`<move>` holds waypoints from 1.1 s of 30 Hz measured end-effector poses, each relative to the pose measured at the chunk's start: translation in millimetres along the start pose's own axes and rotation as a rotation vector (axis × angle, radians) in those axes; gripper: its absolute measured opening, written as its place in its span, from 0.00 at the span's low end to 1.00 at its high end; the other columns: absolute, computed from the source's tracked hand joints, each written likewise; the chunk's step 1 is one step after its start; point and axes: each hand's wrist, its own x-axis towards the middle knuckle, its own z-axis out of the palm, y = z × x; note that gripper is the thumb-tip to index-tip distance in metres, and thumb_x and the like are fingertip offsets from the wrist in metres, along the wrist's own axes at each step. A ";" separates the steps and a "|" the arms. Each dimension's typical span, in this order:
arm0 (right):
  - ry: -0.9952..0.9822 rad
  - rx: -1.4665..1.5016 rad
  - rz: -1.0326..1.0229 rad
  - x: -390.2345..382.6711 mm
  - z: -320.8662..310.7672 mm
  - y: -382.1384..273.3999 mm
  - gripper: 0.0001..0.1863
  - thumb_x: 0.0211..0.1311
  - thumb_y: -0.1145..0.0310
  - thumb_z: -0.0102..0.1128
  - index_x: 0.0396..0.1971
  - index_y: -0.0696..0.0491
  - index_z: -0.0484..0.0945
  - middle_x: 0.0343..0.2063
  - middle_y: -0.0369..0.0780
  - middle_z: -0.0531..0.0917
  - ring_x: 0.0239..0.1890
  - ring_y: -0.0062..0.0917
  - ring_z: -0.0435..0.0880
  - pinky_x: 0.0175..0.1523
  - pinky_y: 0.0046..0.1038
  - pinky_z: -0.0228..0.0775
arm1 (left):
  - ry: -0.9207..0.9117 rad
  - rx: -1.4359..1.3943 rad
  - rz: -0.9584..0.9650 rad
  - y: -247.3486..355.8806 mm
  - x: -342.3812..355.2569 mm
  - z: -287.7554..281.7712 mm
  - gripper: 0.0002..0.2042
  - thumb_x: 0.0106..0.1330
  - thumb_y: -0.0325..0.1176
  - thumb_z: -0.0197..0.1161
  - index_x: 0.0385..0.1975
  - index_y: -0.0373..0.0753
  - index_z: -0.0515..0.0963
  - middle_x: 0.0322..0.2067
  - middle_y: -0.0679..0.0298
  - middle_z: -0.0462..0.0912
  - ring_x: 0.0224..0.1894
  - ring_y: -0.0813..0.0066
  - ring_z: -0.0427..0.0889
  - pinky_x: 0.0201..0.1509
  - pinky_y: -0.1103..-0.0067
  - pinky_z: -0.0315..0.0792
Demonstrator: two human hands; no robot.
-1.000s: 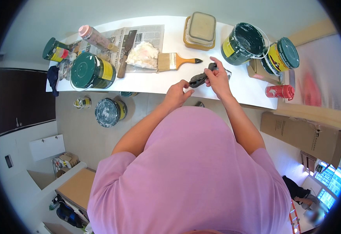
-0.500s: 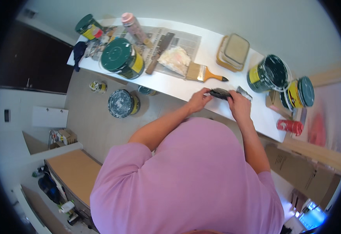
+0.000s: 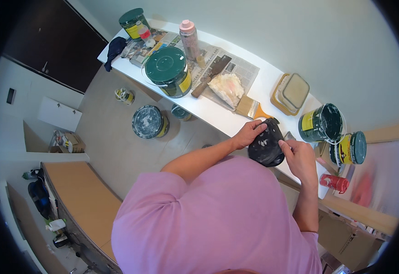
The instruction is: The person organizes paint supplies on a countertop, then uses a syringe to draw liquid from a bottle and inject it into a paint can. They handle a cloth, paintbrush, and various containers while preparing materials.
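While the person in a lilac shirt bends over the white worktop point(image 3: 217, 116), both hands close on a black, paint-flecked object point(image 3: 265, 145) held just above its near edge. The left hand point(image 3: 249, 133) keeps a clenched grip on the object's left side; the right hand point(image 3: 298, 157) grasps its right side, thumb on top. Just beyond lies a paintbrush point(image 3: 249, 108) beside a crumpled rag point(image 3: 227, 88) on newspaper point(image 3: 240, 68). Farther left stands a green-lidded paint tin point(image 3: 168, 71).

Loose lilac-pink short-sleeved shirt, forearms bare below the sleeves, no gloves.
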 end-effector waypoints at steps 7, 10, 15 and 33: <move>0.036 0.811 0.115 59.7 15.9 17.6 0.28 0.80 0.47 0.51 0.53 0.60 0.83 0.25 0.30 0.78 0.25 0.14 0.75 0.28 0.19 0.64 | -0.096 -0.268 -0.098 87.7 11.8 -9.5 0.29 0.80 0.59 0.49 0.52 0.35 0.81 0.40 0.64 0.88 0.36 0.79 0.86 0.43 0.78 0.82; -0.019 1.015 0.201 73.3 61.1 14.3 0.27 0.81 0.48 0.49 0.53 0.58 0.82 0.32 0.31 0.84 0.30 0.12 0.78 0.32 0.19 0.67 | -0.207 0.007 -0.214 108.2 -1.4 -12.7 0.33 0.77 0.63 0.51 0.56 0.35 0.80 0.44 0.62 0.88 0.40 0.79 0.86 0.45 0.78 0.82; -0.209 1.076 0.128 78.1 87.9 17.4 0.18 0.81 0.55 0.52 0.47 0.55 0.83 0.32 0.31 0.87 0.29 0.11 0.80 0.34 0.18 0.72 | -0.217 0.058 -0.446 114.4 -46.7 -33.7 0.34 0.78 0.63 0.50 0.60 0.34 0.79 0.50 0.60 0.86 0.48 0.78 0.85 0.53 0.77 0.80; -0.248 1.148 0.236 97.7 187.5 -60.2 0.12 0.77 0.64 0.59 0.47 0.58 0.82 0.35 0.36 0.86 0.33 0.18 0.83 0.38 0.21 0.76 | -0.235 0.006 -0.419 98.6 -105.7 -149.1 0.22 0.80 0.48 0.56 0.58 0.36 0.81 0.49 0.66 0.86 0.47 0.83 0.81 0.53 0.80 0.76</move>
